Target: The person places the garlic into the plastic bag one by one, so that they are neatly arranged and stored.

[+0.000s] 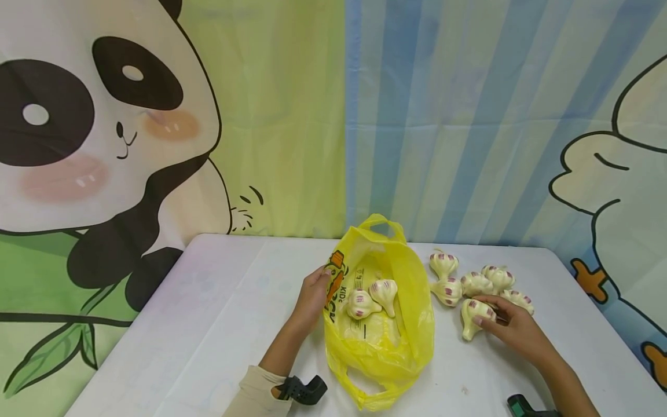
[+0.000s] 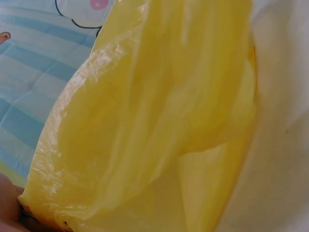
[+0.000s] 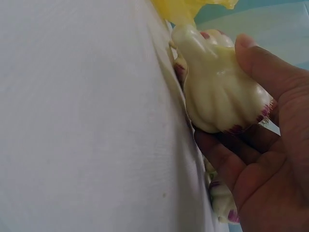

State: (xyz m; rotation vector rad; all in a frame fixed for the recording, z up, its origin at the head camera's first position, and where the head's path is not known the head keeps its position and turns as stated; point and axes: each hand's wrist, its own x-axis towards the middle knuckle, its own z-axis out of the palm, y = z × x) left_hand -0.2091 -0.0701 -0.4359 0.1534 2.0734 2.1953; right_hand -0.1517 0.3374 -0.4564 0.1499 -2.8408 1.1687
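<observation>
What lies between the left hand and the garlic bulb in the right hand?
The head view shows the open yellow bag, with two garlic bulbs inside, then a strip of white tabletop.

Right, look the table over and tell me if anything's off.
One small oddity: a faint brownish mark on the white tabletop, right of the yellow bag. It stands out against the white; stain or crumb, I can't tell. The garlic bulbs show no evident damage, and nothing looks spilled.

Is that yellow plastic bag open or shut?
Open: the yellow plastic bag gapes, showing two garlic bulbs inside; the left hand holds its side.
</observation>
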